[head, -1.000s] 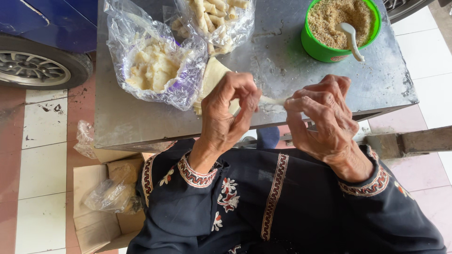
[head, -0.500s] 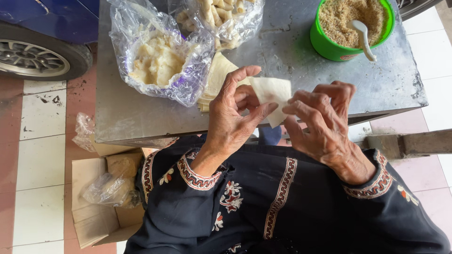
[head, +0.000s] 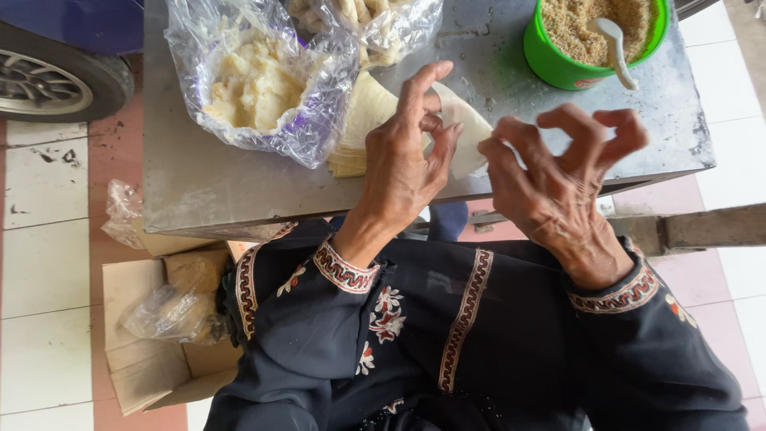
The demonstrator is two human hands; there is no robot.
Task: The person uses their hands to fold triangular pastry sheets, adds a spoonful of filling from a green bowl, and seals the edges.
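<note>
My left hand [head: 407, 156] pinches a thin pale pastry wrapper [head: 467, 132] between thumb and fingers, just above the metal table's [head: 207, 187] front edge. My right hand [head: 562, 179] is beside it, fingers curled and spread, touching the wrapper's right edge. A stack of the same wrappers [head: 363, 124] lies on the table behind my left hand. A clear plastic bag of pale mashed filling [head: 255, 84] sits to the left of the stack.
A second plastic bag of rolled pastries [head: 375, 28] lies at the back. A green tub of brown crumbs [head: 590, 36] with a white spoon [head: 618, 48] stands at the back right. A cardboard box [head: 148, 335] and a car wheel [head: 56, 80] are on the left.
The wrapper was lifted off the stack and spread between both hands. My right hand's fingers have opened wider and moved to the right.
</note>
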